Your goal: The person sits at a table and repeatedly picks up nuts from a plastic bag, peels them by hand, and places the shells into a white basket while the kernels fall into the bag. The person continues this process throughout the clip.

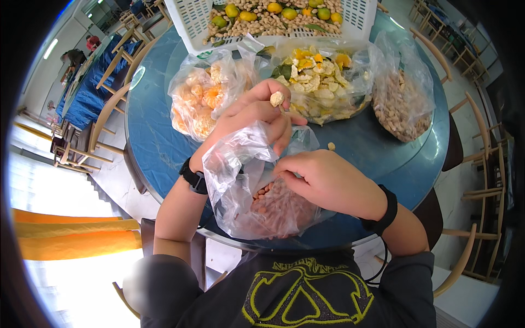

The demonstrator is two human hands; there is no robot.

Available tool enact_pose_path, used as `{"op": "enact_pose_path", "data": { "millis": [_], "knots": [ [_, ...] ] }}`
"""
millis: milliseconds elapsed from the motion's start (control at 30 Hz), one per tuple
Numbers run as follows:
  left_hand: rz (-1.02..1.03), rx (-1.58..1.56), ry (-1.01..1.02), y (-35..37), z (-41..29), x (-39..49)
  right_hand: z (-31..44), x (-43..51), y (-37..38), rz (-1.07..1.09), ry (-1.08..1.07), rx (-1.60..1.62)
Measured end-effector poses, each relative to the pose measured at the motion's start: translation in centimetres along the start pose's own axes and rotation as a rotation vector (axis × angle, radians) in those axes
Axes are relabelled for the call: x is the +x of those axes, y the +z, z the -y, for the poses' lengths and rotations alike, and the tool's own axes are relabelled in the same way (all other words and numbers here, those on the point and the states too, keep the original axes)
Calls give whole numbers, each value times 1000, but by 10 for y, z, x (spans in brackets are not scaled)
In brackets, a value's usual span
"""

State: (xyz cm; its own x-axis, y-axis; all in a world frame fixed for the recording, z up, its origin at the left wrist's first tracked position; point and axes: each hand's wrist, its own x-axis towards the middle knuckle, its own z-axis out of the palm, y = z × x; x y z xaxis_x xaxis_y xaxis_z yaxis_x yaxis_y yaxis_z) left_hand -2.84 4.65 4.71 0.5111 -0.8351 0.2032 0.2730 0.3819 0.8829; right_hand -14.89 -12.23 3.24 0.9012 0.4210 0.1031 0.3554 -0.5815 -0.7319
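My left hand (262, 108) is raised over the near part of the round table, its fingers closed on a peanut in its shell (277, 99). Below and right of it, my right hand (318, 176) has thumb and forefinger pinched together at the mouth of a clear plastic bag (236, 205); whether something small is between them cannot be told. Reddish shelled peanuts (262, 194) lie inside this bag. A small piece of peanut shell (331, 146) rests on the blue tabletop (352, 135) beyond my right hand.
A white plastic crate (186, 28) with unshelled peanuts and green-yellow mandarins stands at the far side. Nearer are bags of peeled mandarins (197, 100), mandarin peels (316, 82) and, at right, peanut shells (402, 106). Wooden chairs (106, 106) surround the table; people (76, 57) are far off at left.
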Motion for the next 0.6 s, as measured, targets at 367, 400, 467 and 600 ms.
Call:
{"op": "enact_pose_path", "data": {
  "millis": [367, 400, 467, 600],
  "knots": [
    [-79, 100, 8, 9, 2, 1, -4, 2, 9, -147, -132, -98],
    [-78, 109, 4, 9, 1, 0, -3, 2, 8, -145, -144, -112],
    [-79, 126, -3, 10, -1, -1, -1, 3, 6, -143, -152, -123],
    [-93, 135, -21, 11, -1, -1, -1, 1, 3, -166, -155, -105]
  ]
}}
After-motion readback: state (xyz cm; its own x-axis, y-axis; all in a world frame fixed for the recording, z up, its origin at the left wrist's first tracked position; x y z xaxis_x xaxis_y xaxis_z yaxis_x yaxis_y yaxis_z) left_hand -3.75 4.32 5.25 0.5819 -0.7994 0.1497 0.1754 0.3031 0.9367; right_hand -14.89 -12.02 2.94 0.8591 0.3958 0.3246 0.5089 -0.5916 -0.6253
